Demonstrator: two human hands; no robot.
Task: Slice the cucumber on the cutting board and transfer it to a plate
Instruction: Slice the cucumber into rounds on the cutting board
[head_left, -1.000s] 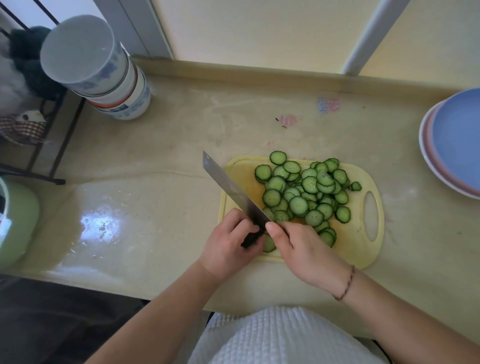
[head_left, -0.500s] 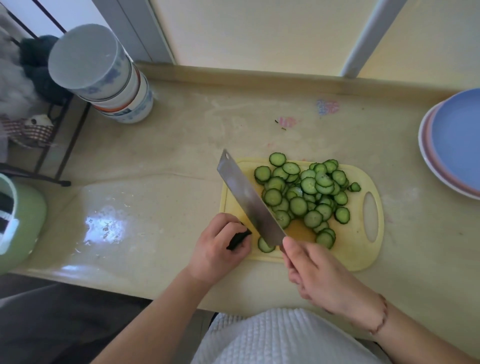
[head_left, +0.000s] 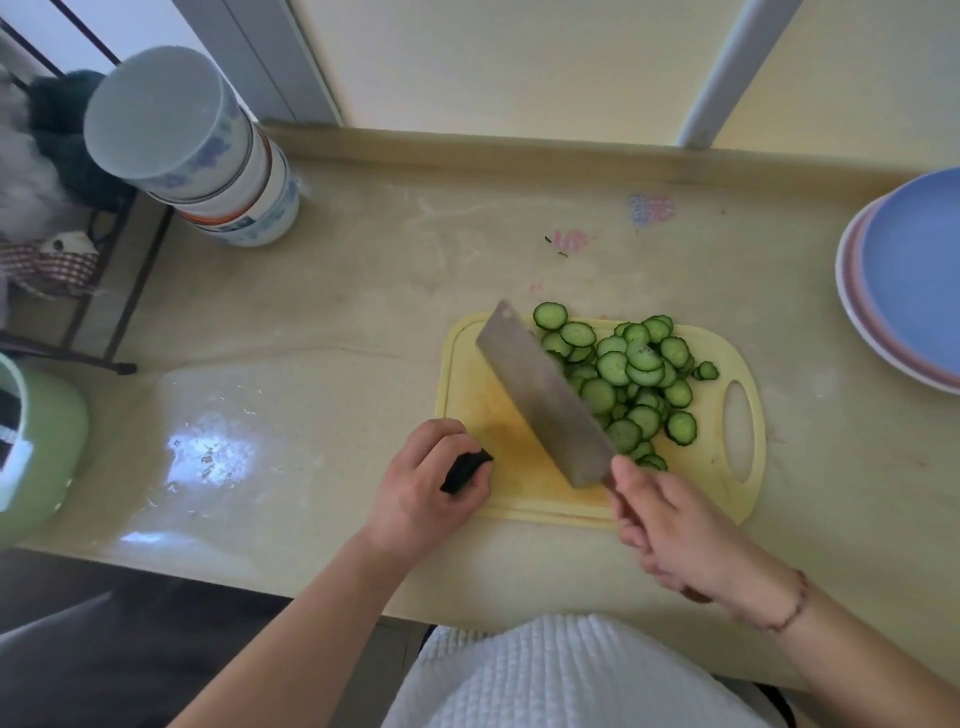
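A yellow cutting board (head_left: 522, 491) lies on the counter, its handle hole to the right. Several cucumber slices (head_left: 635, 379) are heaped on its right half. My right hand (head_left: 675, 535) grips the handle of a cleaver (head_left: 545, 400); the wide blade slants across the board's middle, its right side against the heap. My left hand (head_left: 423, 491) rests at the board's left front corner and pinches a dark cucumber end piece (head_left: 465, 470). Stacked blue and pink plates (head_left: 914, 275) sit at the right edge of view, nothing on the top one.
A stack of upturned white-and-blue bowls (head_left: 208, 171) stands at the counter's back left. A green container (head_left: 31, 452) is at the far left edge, with a dark wire rack (head_left: 104, 291) behind it. A raised ledge runs along the back.
The cleaver has swung from on edge to broadside and shifted right against the slices. My left hand pulled left off the board with the end piece. My right hand slid back on the handle.
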